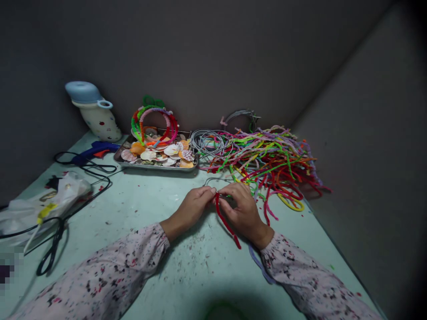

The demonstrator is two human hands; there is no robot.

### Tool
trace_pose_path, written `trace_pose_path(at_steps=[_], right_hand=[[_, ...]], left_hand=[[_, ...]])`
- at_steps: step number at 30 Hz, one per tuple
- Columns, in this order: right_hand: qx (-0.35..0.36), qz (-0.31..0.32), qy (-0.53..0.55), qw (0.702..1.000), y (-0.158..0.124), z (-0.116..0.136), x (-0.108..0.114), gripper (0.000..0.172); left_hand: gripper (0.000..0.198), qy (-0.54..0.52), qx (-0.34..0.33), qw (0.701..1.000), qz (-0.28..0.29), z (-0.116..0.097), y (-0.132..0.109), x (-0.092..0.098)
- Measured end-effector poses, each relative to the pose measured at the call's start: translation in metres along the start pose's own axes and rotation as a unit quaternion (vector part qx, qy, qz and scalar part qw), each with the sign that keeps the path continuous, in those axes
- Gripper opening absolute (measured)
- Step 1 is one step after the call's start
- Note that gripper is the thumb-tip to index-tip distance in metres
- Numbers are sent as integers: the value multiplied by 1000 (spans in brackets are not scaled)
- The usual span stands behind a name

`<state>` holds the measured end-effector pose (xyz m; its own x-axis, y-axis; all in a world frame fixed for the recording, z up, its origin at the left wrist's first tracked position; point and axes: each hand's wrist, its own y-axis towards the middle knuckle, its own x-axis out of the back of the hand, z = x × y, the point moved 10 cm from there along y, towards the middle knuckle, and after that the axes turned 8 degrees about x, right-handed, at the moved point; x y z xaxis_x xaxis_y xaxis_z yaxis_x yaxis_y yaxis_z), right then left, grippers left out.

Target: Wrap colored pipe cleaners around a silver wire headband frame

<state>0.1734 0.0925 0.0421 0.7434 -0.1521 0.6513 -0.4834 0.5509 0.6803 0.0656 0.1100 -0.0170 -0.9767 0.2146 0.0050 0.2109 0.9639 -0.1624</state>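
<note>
A red pipe cleaner [227,226] hangs from between my two hands, its lower end dangling over the table toward me. My left hand [196,203] is closed, thumb and fingers pinching at the pipe cleaner's upper end. On the other side my right hand [243,210] is curled, thumb and index finger pinching at the same spot. Just beyond the fingers a thin grey wire [216,179] curves; whether either hand also grips it is hidden. A purple pipe cleaner [260,265] lies beneath my right sleeve.
A metal tray [156,169] holds seashells [171,150] and pipe-cleaner-wrapped hoops [155,111]. Right of it lie coiled grey wire [211,143] and a heap of coloured pipe cleaners [276,153]. At left are a bottle [100,120], a blue glue gun [95,151], black cable [87,202] and a plastic bag [71,191].
</note>
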Motion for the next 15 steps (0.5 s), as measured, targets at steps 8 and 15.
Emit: trace_pose_path(at_steps=[8,15], right_hand=[[-8,-3,5,1000,0,1,2,10],[-7,-5,6,1000,1,1,3,12]], left_hand=[[37,10,-9,1000,-3,-3,-1,0],[38,28,-16,999,-5,-4,-1,0]])
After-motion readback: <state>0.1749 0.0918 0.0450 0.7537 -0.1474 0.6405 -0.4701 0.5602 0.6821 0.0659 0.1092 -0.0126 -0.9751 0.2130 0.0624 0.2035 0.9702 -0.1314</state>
